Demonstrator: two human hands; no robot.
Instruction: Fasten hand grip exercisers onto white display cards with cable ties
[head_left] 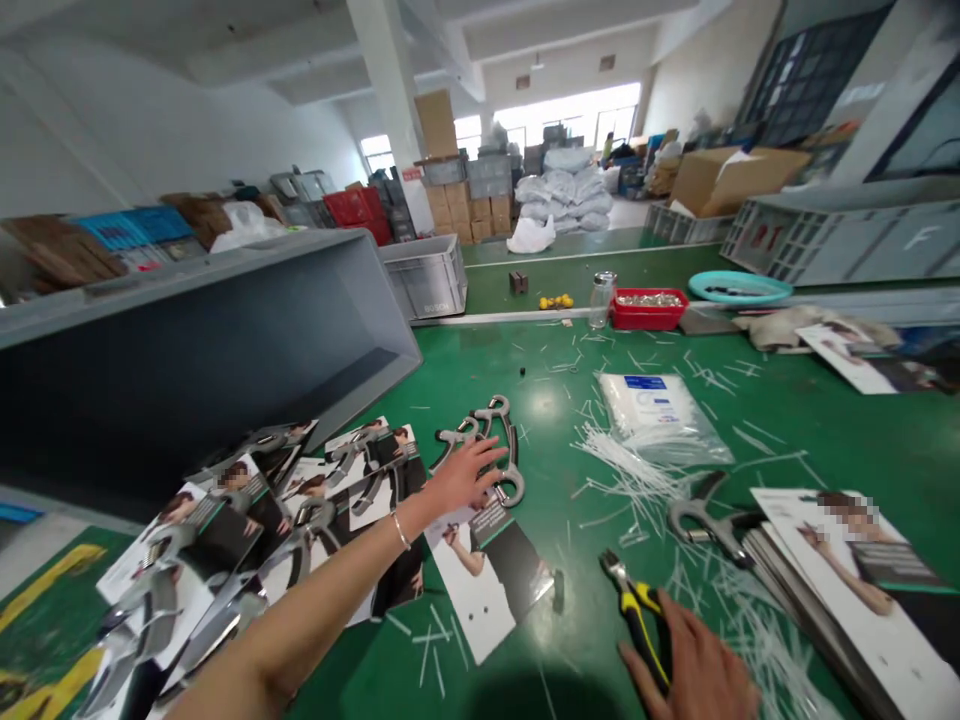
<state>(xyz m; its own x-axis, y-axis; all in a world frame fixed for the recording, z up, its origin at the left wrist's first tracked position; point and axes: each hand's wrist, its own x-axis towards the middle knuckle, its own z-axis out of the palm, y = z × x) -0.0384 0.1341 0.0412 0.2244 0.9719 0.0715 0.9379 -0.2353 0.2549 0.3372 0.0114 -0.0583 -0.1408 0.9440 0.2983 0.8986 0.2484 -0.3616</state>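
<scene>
My left hand, fingers spread, reaches over a grey hand gripper and the top of a printed card on the green table. Whether it touches them cannot be made out. At the bottom right, my right hand rests around the yellow-and-black handles of the pliers, whose jaws point up and left. A pile of cards with hand grippers lies left of my left forearm. Right of my right hand are a stack of cards and another hand gripper.
White cable ties lie scattered beside a clear bag of ties. A large grey crate lies tipped at the left. Farther back are a red tray, a glass jar and a turquoise plate.
</scene>
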